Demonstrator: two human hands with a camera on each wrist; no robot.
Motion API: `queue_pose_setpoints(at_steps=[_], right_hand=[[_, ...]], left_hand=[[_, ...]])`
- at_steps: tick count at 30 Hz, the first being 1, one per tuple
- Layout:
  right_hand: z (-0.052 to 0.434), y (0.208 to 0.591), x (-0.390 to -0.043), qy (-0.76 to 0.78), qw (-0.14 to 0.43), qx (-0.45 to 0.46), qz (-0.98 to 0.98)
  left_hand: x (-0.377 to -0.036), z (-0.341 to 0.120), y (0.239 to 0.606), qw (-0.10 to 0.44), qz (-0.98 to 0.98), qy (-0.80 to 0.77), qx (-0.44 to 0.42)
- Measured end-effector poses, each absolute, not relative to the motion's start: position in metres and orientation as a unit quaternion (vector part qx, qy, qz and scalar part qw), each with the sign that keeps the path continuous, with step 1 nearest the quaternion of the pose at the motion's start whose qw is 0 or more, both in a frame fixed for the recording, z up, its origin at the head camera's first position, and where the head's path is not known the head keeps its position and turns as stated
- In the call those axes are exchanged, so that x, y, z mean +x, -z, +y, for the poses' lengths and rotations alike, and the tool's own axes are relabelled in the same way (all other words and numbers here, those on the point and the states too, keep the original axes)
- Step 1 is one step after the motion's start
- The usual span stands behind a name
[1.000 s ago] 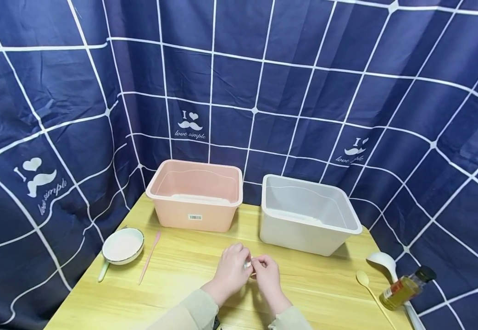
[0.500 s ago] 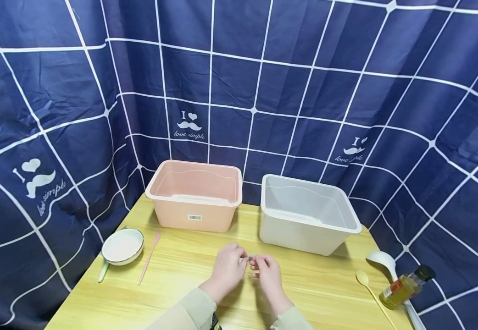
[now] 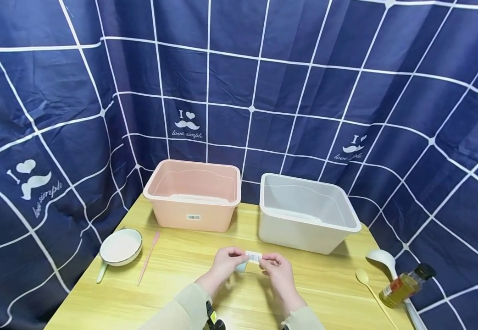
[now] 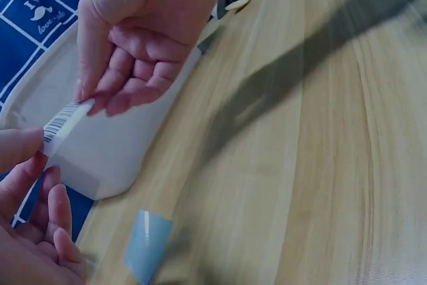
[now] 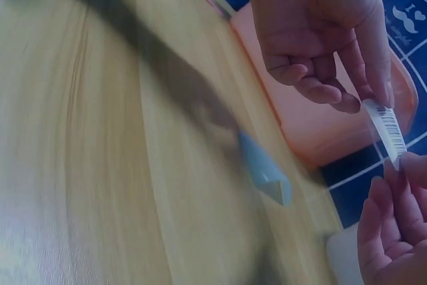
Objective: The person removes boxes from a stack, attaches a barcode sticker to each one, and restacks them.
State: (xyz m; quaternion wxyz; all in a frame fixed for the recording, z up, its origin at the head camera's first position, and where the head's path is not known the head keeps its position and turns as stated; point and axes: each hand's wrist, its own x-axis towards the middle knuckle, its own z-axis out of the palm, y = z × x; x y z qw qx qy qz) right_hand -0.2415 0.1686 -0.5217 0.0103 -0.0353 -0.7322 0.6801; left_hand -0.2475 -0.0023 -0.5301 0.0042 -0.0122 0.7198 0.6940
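Barcode sticker [image 3: 253,256]: weightless, limp, likely tacky; my left hand [image 3: 226,262] and right hand [image 3: 279,270] fingers pinch its ends.

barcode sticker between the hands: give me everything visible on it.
The small white barcode sticker is a thin, flexible strip, paper or film by its look, printed with black bars. It is held flat above the wooden table, apart from it, pinched at one end by the left hand and at the other by the right hand.

Bare wooden tabletop [image 3: 189,275] is lying open at lower centre; pink plastic bin [image 3: 192,195] and white plastic bin [image 3: 305,213] are blocking the frame's middle.
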Motion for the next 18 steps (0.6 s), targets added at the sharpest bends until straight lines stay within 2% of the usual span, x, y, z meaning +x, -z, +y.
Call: queue_pose_setpoints(at_steps=[5,18], right_hand=[[0.175,0.523,-0.239,-0.672,0.017,-0.049,-0.739],[0.204,0.532,-0.233,-0.621,0.087,-0.091,-0.774]], left_hand=[[-0.249,0.006,0.535,0.002,0.734,-0.679,0.005],[-0.259,0.050,0.541,-0.023,0.785,-0.618,0.046]])
